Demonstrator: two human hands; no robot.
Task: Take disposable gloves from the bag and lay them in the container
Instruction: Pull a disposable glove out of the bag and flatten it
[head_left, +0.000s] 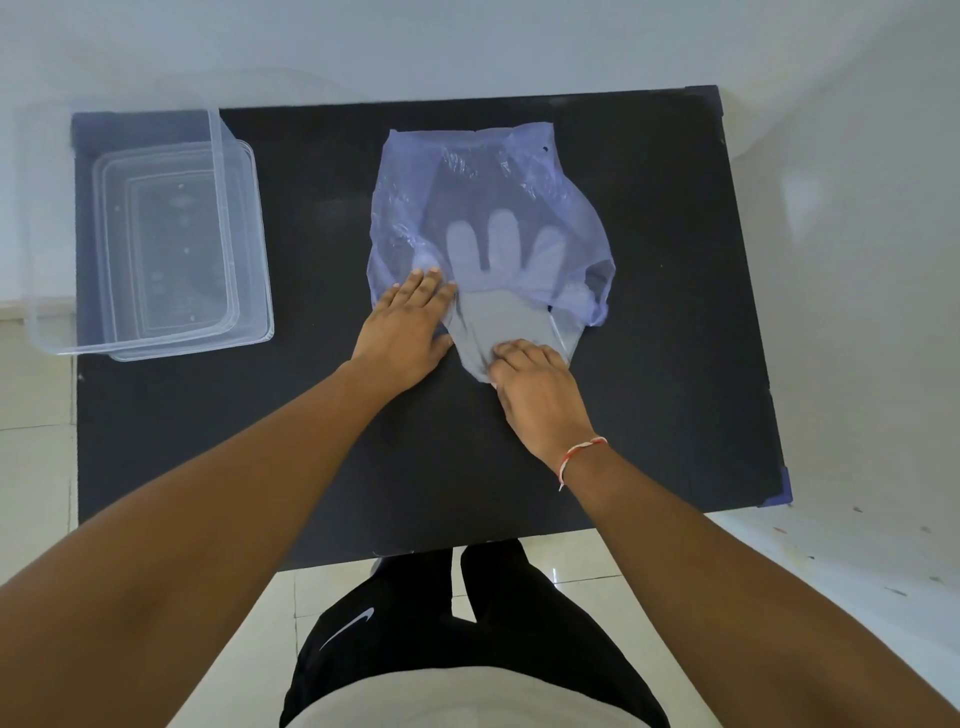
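A thin bluish plastic bag (483, 197) lies flat in the middle of the black table. A pale translucent disposable glove (501, 249) shows through it, fingers pointing away from me, its cuff sticking out of the bag's near opening. My left hand (410, 332) lies flat with fingers extended, pressing down the bag's near left edge. My right hand (535, 387) has its fingers curled on the glove's cuff at the bag mouth. A clear plastic container (249, 291) stands at the table's left end, apart from both hands.
The black table (675, 364) has blue tape at its right corners. Pale tiled floor lies around it and a light wall runs behind. My legs in dark shorts stand at the table's near edge.
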